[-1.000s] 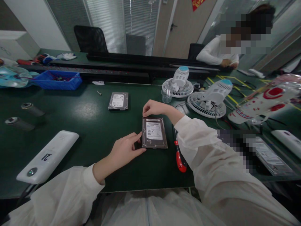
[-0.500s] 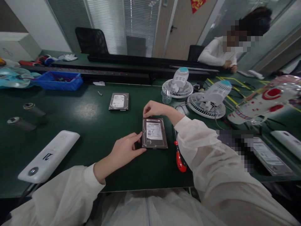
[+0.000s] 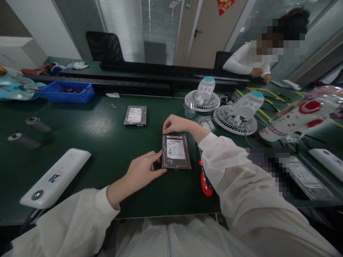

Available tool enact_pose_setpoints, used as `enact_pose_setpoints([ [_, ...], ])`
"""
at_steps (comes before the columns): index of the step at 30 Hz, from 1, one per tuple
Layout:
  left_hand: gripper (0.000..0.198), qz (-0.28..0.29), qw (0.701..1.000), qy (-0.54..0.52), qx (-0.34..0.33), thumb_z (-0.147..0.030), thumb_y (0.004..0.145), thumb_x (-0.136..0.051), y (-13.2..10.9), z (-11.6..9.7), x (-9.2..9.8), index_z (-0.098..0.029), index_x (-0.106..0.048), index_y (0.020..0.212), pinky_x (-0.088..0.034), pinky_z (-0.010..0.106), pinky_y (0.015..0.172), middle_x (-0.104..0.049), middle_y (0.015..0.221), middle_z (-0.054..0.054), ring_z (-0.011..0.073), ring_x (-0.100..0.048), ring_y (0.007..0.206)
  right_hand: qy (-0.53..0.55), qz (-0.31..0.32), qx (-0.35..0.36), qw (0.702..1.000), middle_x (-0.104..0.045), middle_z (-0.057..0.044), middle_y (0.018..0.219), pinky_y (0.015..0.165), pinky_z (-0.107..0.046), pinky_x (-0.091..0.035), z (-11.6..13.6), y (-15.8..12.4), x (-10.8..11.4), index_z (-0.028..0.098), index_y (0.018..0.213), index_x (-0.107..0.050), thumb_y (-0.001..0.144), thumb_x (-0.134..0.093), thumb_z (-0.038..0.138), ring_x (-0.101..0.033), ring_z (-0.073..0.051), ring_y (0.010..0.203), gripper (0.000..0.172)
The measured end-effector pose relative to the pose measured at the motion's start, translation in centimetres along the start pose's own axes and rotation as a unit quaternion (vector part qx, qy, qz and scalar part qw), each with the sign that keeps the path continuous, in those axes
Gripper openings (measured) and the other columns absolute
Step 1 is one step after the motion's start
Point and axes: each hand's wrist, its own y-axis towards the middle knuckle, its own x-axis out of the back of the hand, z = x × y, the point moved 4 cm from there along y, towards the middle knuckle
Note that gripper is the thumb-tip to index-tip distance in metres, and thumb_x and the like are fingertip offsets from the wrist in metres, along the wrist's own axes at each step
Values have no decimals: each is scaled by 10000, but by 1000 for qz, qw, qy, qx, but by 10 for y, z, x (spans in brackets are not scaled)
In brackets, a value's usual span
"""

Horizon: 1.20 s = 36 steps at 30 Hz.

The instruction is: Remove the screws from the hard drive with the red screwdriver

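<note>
hard drive, left grip at edge, right grip at corner

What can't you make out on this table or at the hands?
Head view: print on the central hard drive, too small to read.
Head view: whether the right hand pinches anything, hidden by its own fingers.
Head view: the clear blue plastic, cut off by the left edge.

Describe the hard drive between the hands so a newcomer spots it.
On the green tabletop, find the red-handled screwdriver near the front edge. Just left of it lies the hard drive, label up. Unlike the far drive, it has the left hand and right hand at its edges.
</note>
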Motion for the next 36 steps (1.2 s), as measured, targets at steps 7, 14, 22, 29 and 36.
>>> enact_pose_setpoints([
  [7, 485, -1, 1000, 4, 1, -440, 935, -649, 0, 1, -1, -279, -622, 1392, -424, 272, 589, -641, 970, -23, 144, -614, 704, -18, -16, 9, 1000, -712, -63, 1140, 861, -375, -615, 4, -3, 1, 141, 1152, -681, 980, -673, 372, -701, -179, 989, 288],
  [14, 503, 3, 1000, 3, -2, -441, 939, -649, 0, 0, 0, -274, -611, 1413, -433, 268, 595, -639, 987, -18, 142, -605, 701, -42, -24, 11, 999, -715, -61, 1126, 874, -381, -613, 5, -4, 1, 139, 1135, -684, 982, -670, 371, -701, -180, 993, 278],
  [22, 469, -7, 1000, 10, 0, -430, 932, -660, 0, 0, -1, -283, -632, 1377, -417, 276, 609, -645, 952, -28, 147, -622, 718, -39, -28, 6, 999, -711, -64, 1145, 863, -377, -615, 4, -7, 0, 142, 1159, -679, 983, -667, 376, -701, -181, 993, 293],
  [29, 486, -10, 1000, 6, -4, -441, 929, -651, 1, 3, -2, -290, -629, 1390, -418, 274, 598, -658, 974, -30, 137, -619, 687, -22, -60, -3, 998, -718, -56, 1113, 873, -381, -613, 5, -11, 0, 138, 1123, -688, 984, -665, 386, -704, -182, 986, 285],
  [36, 480, -11, 1000, 11, -9, -451, 923, -655, 1, 2, -1, -280, -645, 1370, -401, 272, 591, -648, 959, -25, 144, -616, 697, -18, -155, 5, 988, -780, -71, 959, 814, -253, -507, 14, -32, 4, 111, 950, -769, 953, -625, 155, -691, -148, 881, 150],
])
